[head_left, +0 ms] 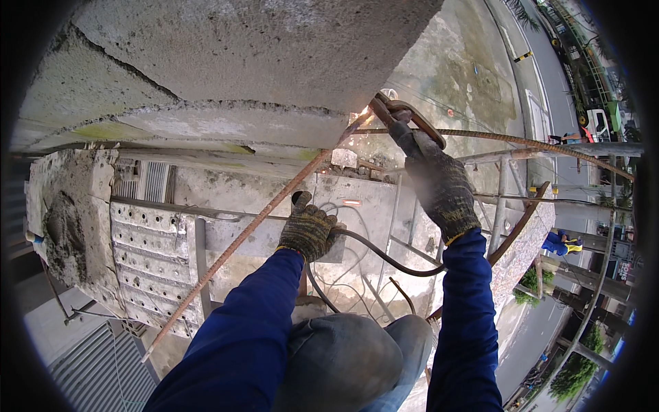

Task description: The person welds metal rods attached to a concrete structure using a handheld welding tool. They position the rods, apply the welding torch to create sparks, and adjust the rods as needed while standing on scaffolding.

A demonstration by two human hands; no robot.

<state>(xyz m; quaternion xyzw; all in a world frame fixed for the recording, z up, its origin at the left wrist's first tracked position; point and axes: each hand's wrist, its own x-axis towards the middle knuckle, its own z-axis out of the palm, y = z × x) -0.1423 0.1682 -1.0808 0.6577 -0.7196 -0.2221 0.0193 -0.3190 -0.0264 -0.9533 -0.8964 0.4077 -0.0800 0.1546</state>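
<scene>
In its knit work glove, my right hand [441,192] grips what looks like a welding electrode holder [429,123], with a dark handle and bent brown metal at its front. Its tip meets a rusty rebar [257,220] beside the concrete block's lower corner, where a bright orange-white glow [365,111] shows. This rebar slants down to the lower left. My left hand [307,229], gloved too, is closed around a black cable [391,261] that curves right toward my right forearm. Another ribbed rebar [508,137] stretches right from near the glow.
A large cracked concrete block [226,55] fills the upper left. Below are perforated metal planks [154,257] and metal scaffold pipes [398,213]. Thin wires [357,261] lie looped near my knees. Street, vehicles and a distant person [563,242] appear at the right.
</scene>
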